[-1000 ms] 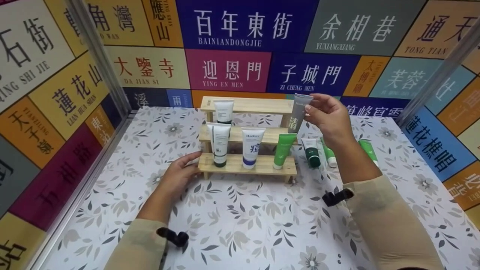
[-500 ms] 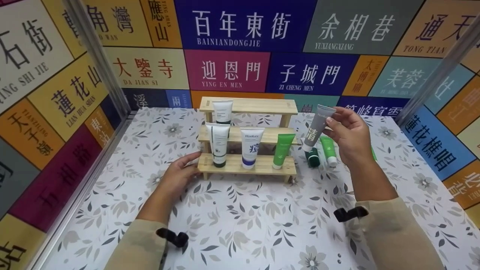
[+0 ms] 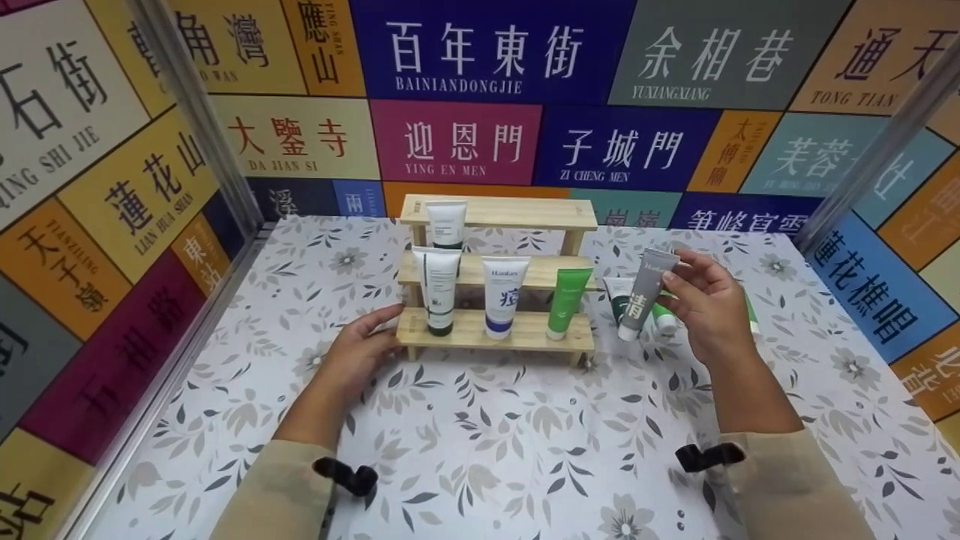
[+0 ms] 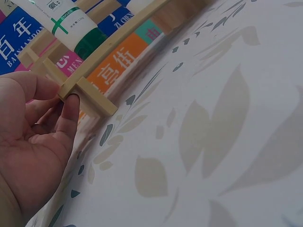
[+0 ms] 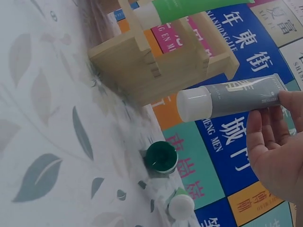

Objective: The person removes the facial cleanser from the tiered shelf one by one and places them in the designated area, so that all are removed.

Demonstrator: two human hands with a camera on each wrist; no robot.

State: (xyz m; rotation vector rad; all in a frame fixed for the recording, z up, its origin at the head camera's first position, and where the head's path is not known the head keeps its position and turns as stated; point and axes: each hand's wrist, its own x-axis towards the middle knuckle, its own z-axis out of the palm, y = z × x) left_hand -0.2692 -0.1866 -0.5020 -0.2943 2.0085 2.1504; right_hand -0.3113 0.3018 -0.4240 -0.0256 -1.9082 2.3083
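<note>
Your right hand (image 3: 705,307) pinches the gray tube (image 3: 646,292) near its flat crimped end, thumb on the near face and fingers behind. From the middle of that hand, the tube lies at nine o'clock; from the pinch, its white cap hangs towards seven o'clock, so the tube is tilted. In the right wrist view, you hold it off the table (image 3: 480,450) with the cap aimed at nine o'clock, your fingertips on the opposite end.

Your left hand (image 3: 360,345), at eight o'clock from the wooden stand (image 3: 532,214), grips the left end of its lowest step between thumb and finger. The stand lies at nine o'clock from the gray tube, apart from it. Along its lowest step stand a green-striped white tube (image 3: 439,289), a white-and-blue tube (image 3: 504,292) and a bright green tube (image 3: 568,300).

Behind the gray tube, a white-and-dark-green tube (image 3: 616,287) shows at nine o'clock and a white-capped green tube (image 3: 664,321) at five o'clock, both lying on the table and partly hidden.
</note>
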